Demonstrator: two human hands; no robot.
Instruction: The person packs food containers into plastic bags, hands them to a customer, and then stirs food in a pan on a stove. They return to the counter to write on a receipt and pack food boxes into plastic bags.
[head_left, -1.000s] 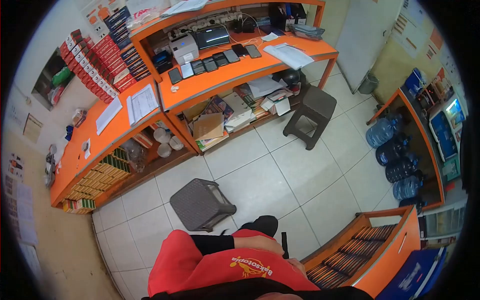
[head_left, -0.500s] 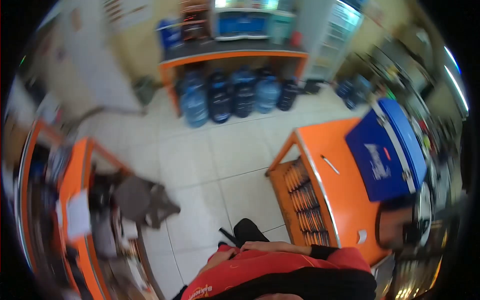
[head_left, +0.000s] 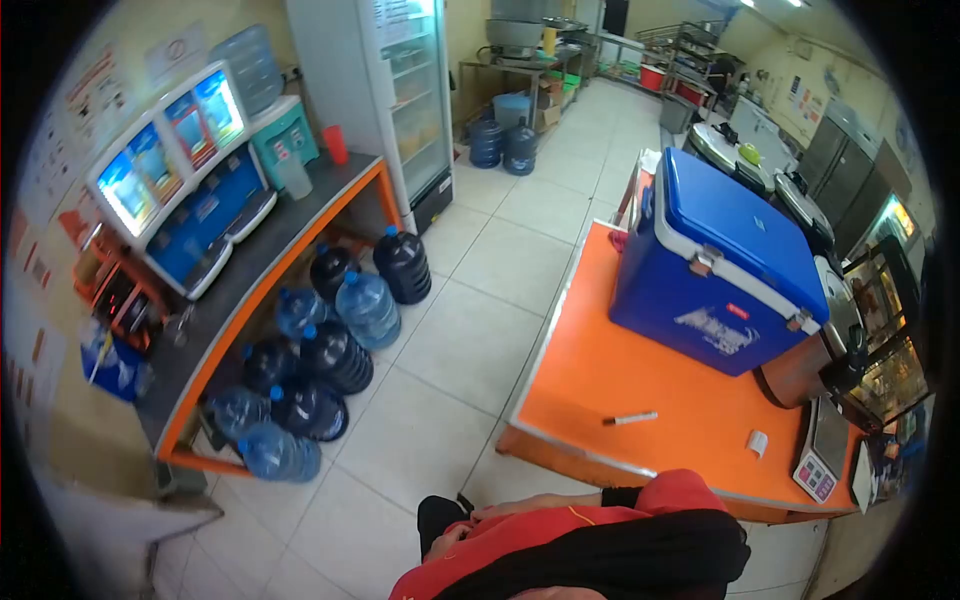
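Observation:
My left hand (head_left: 447, 542) is at the front of my red shirt (head_left: 560, 532), low in the view. My right hand (head_left: 490, 511) lies close beside it, with a black sleeve over the forearm. The fingers of both are small and partly hidden, and anything between them cannot be made out. A dark rounded thing (head_left: 436, 515) shows just beyond my hands. To the right stands an orange table (head_left: 570, 385) with a capped marker (head_left: 630, 418), a small white piece (head_left: 758, 442) and a blue cooler box (head_left: 715, 290) on it.
Large water bottles (head_left: 370, 310) stand on the floor under a dark counter (head_left: 325, 205) at left. A glass-door fridge (head_left: 415, 110) is behind. A scale (head_left: 820, 455) sits at the table's right end. Tiled floor (head_left: 470, 325) runs between counter and table.
The view has swung right: the counter and bottles now lie at left, and the far kitchen aisle has come into view. My hands stay together at my shirt.

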